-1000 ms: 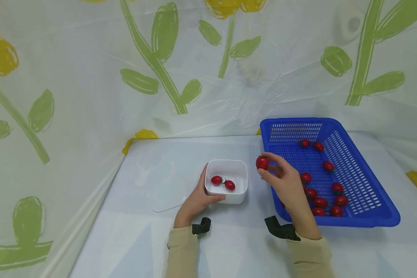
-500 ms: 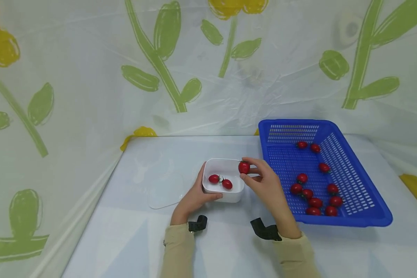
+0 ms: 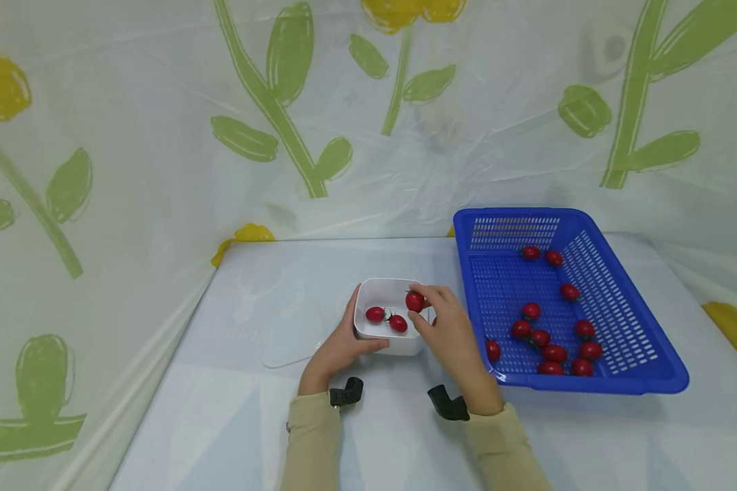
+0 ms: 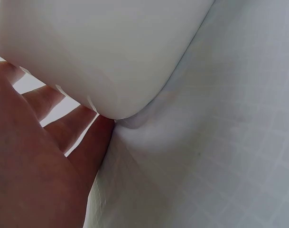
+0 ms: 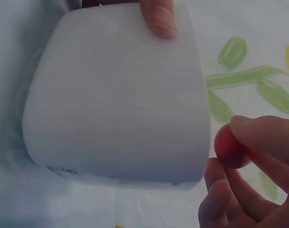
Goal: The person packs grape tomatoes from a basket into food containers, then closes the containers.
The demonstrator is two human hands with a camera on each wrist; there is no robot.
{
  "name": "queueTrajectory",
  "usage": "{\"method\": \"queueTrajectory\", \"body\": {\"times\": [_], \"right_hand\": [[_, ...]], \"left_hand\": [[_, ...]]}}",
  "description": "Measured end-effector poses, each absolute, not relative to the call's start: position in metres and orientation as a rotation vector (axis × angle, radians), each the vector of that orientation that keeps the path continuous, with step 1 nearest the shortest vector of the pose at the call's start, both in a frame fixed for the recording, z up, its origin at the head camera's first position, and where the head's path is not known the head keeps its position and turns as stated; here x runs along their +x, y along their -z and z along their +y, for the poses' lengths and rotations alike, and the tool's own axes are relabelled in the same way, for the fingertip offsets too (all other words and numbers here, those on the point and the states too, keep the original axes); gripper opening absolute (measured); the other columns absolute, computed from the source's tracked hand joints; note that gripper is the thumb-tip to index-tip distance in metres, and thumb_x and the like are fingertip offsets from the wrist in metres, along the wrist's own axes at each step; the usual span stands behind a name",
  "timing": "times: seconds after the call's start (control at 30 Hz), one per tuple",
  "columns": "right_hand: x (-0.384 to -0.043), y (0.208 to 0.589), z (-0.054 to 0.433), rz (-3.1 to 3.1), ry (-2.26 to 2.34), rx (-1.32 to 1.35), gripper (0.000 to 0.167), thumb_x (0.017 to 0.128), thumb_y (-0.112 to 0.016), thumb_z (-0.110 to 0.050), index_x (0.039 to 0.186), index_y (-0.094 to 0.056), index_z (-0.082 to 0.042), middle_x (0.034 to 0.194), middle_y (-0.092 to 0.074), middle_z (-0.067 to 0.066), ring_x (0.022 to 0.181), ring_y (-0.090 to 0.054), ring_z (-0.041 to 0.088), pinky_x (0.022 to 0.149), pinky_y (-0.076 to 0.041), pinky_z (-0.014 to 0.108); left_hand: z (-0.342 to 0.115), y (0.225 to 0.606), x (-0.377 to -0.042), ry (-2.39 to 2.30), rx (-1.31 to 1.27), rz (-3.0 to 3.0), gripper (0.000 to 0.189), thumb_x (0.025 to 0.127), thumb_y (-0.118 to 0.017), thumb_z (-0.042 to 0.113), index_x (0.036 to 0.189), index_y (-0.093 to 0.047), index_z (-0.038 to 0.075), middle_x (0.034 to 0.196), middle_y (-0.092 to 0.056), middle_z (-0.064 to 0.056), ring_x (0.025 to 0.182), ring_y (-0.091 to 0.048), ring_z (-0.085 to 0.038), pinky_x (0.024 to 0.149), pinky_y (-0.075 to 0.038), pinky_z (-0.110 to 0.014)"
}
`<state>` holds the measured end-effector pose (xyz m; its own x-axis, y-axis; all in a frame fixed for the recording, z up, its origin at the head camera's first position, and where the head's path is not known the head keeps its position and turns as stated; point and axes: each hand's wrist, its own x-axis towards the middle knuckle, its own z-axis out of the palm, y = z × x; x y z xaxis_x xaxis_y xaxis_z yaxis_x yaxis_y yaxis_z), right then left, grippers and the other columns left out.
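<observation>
A white square plastic container [image 3: 388, 346] stands on the table in the head view. My left hand [image 3: 339, 349] holds it, fingers along its left side and thumb across the front wall. Two cherry tomatoes [image 3: 397, 323] lie inside, green stems facing each other. Between thumb and fingertips, my right hand [image 3: 456, 339] pinches another cherry tomato [image 3: 414, 301] over the container's right side. The right wrist view has this held tomato [image 5: 231, 148] just beyond the container's rim. In the left wrist view, my left fingers [image 4: 68, 130] press against the container wall.
To the right, a blue perforated basket [image 3: 635, 290] has several cherry tomatoes [image 3: 553, 353] spread over its bottom. A clear flat lid [image 3: 290, 337] lies left of the container. Behind the table hangs a flower-patterned sheet [image 3: 497, 157].
My right hand has carried the cherry tomato leftward from beside the basket to above the container. My left hand has kept its hold on the container.
</observation>
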<state>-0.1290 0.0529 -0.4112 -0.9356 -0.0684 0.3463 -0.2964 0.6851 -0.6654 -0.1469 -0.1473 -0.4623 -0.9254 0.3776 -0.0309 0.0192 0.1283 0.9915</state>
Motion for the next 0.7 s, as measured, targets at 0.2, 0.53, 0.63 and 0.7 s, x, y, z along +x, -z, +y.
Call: {"method": "queueTrajectory", "body": {"times": [0.2, 0.53, 0.63, 0.7], "right_hand": [[-0.129, 0.42, 0.047, -2.631, -1.027, 0.285, 0.045, 0.079, -0.069, -0.016, 0.121, -0.054, -0.018, 0.105, -0.053, 0.003, 0.088, -0.051, 0.015, 0.07, -0.049, 0.028], [-0.132, 0.424, 0.045, -2.641, -1.003, 0.249, 0.046, 0.081, -0.066, -0.02, 0.124, -0.052, -0.015, 0.095, -0.059, 0.003, 0.082, -0.052, 0.017, 0.066, -0.045, 0.027], [-0.132, 0.425, 0.044, -2.65, -0.984, 0.238, 0.044, 0.081, -0.066, -0.022, 0.123, -0.053, -0.016, 0.093, -0.06, 0.002, 0.082, -0.053, 0.017, 0.066, -0.046, 0.027], [-0.132, 0.425, 0.044, -2.634, -0.982, 0.248, 0.043, 0.08, -0.067, -0.02, 0.121, -0.055, -0.015, 0.093, -0.06, 0.001, 0.082, -0.052, 0.017, 0.066, -0.046, 0.027]], "left_hand": [[-0.149, 0.478, -0.151, -1.87, 0.388, 2.167, 0.106, 0.068, -0.079, 0.024, 0.14, -0.003, 0.042, 0.14, -0.025, 0.003, 0.123, -0.029, -0.02, 0.097, -0.029, -0.044], [-0.149, 0.459, -0.145, -1.86, 0.404, 2.141, 0.107, 0.07, -0.076, 0.016, 0.144, 0.001, 0.026, 0.143, -0.021, -0.007, 0.127, -0.025, -0.029, 0.1, -0.023, -0.049], [-0.148, 0.454, -0.143, -1.843, 0.399, 2.147, 0.106, 0.071, -0.075, 0.015, 0.144, 0.001, 0.024, 0.143, -0.02, -0.008, 0.127, -0.024, -0.029, 0.101, -0.023, -0.049], [-0.148, 0.453, -0.143, -1.829, 0.387, 2.153, 0.106, 0.071, -0.075, 0.016, 0.144, 0.001, 0.024, 0.143, -0.02, -0.007, 0.127, -0.024, -0.029, 0.101, -0.023, -0.048]]}}
